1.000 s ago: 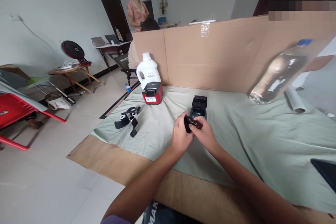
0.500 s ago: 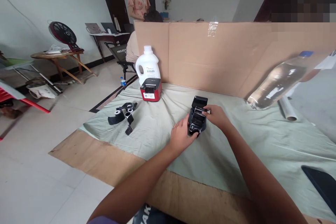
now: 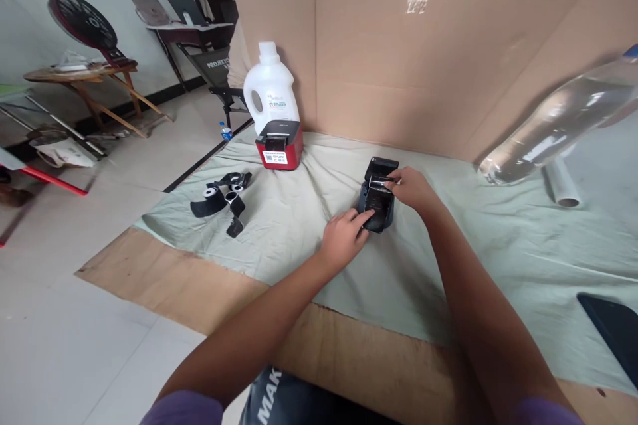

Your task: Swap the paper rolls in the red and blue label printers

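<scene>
A small dark label printer [image 3: 362, 200] stands on the pale green cloth with its lid [image 3: 381, 167] raised. Glossy black film [image 3: 379, 202] lies over its open front. My left hand [image 3: 343, 236] is at the printer's lower left, the index finger stretched out onto the film and the other fingers partly bent. Near the hinge, my right hand [image 3: 411, 187] pinches a shiny black film roll [image 3: 379, 183]; its fingertips are partly hidden.
Loose rolls of black tape [image 3: 212, 202] lie to the left. Behind them stand a red and black label printer [image 3: 279, 154] and a white jug [image 3: 276, 89]. A cardboard panel [image 3: 379, 60] closes the back. At right are a large clear bottle [image 3: 553, 119], a tube [image 3: 561, 182] and a phone [image 3: 611, 325].
The camera view has tipped down. My left hand has shifted from the printer's side so that its index finger rests on the film. My right hand stays at the roll.
</scene>
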`<action>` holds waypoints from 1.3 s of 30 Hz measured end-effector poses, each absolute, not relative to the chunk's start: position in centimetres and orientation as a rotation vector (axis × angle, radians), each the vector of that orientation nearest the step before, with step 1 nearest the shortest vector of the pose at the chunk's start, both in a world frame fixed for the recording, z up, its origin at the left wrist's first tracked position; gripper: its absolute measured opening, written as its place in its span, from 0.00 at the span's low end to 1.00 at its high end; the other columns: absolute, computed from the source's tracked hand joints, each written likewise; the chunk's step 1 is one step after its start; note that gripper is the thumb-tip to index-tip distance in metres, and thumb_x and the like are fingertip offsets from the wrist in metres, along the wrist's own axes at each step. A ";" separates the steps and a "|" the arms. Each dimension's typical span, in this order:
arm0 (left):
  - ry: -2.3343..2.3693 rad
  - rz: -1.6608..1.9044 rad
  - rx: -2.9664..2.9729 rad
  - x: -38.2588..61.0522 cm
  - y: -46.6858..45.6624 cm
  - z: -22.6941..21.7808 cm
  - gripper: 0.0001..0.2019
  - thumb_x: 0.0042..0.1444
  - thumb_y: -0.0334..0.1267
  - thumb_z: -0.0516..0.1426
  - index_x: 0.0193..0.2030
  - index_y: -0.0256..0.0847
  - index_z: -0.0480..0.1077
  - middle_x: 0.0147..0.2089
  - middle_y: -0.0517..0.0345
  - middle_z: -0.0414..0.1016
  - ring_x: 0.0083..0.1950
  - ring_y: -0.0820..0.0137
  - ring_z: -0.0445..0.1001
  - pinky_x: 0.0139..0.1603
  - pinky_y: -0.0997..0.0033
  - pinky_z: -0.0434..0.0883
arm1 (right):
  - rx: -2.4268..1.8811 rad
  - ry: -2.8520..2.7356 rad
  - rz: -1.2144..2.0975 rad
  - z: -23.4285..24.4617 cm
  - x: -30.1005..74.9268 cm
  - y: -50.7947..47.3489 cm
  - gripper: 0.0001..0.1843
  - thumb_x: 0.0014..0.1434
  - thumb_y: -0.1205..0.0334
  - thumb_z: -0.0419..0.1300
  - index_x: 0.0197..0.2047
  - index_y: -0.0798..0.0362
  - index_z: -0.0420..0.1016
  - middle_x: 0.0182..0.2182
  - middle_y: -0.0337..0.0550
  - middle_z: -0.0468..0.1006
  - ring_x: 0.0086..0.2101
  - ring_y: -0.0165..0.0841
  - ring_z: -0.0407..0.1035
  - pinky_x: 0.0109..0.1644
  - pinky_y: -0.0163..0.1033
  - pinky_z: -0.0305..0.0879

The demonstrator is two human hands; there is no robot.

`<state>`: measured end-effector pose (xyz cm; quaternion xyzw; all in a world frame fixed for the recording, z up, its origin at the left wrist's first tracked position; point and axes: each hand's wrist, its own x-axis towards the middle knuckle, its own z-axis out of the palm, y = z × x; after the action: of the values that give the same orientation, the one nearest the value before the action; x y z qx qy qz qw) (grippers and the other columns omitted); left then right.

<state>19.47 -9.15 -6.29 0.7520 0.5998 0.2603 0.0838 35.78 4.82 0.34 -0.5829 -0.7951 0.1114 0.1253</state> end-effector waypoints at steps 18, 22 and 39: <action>1.786 0.894 2.215 19.2 -8.9 -6.3 0.21 0.65 0.38 0.58 0.64 0.52 0.70 0.42 0.56 0.75 0.42 0.67 0.76 0.44 0.71 0.71 | -1.794 -2.158 0.356 -1.6 34.9 4.3 0.16 0.53 0.62 0.66 0.46 0.51 0.78 0.47 0.50 0.72 0.40 0.38 0.71 0.48 0.42 0.67; 1.793 1.013 2.173 19.4 -8.3 -6.5 0.19 0.65 0.38 0.57 0.62 0.52 0.73 0.41 0.56 0.76 0.39 0.68 0.76 0.43 0.72 0.71 | -1.819 -2.193 0.341 -1.5 34.8 4.4 0.12 0.55 0.62 0.65 0.44 0.48 0.81 0.48 0.49 0.71 0.40 0.38 0.71 0.50 0.44 0.67; 1.450 1.297 1.874 19.1 -7.3 -7.7 0.08 0.57 0.33 0.57 0.40 0.42 0.78 0.26 0.66 0.69 0.27 0.78 0.65 0.34 0.79 0.65 | -1.495 -2.015 0.458 -0.3 36.2 6.1 0.15 0.59 0.57 0.57 0.47 0.55 0.75 0.46 0.51 0.80 0.41 0.40 0.72 0.50 0.46 0.67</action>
<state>19.05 -7.29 -7.69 0.6770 0.5237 0.4686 0.2185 36.22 6.10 -0.30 -0.5608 -0.7558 0.1719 0.2912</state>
